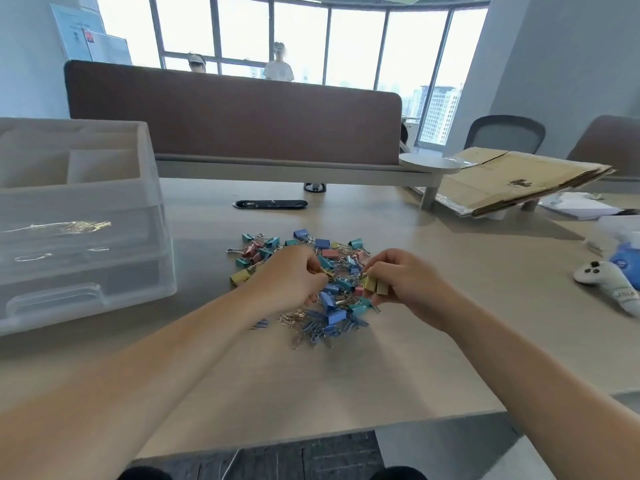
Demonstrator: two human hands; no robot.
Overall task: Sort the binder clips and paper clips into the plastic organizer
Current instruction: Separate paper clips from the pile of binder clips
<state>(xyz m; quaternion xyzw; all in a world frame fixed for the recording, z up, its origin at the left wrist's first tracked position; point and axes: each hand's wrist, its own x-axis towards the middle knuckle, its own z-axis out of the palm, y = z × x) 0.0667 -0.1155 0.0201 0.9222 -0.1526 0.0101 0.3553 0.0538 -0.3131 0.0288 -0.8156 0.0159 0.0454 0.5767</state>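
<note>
A heap of coloured binder clips [323, 244] in blue, teal, pink and yellow lies in the middle of the desk, with silver and blue paper clips [304, 323] spread along its near edge. My left hand [289, 273] rests on the heap with its fingertips pinched on a yellow binder clip [327, 272]. My right hand [403, 278] holds two yellow binder clips [375, 285] over the right side of the heap. The clear plastic organizer [79, 220] stands at the left, with a few gold paper clips [83, 226] in its upper drawer.
A brown desk divider [235, 116] runs along the back. A black cable slot [270, 204] sits behind the heap. Flattened cardboard [512, 178] leans at the back right. A white game controller [609, 282] and a plastic bag [623, 237] lie at the far right.
</note>
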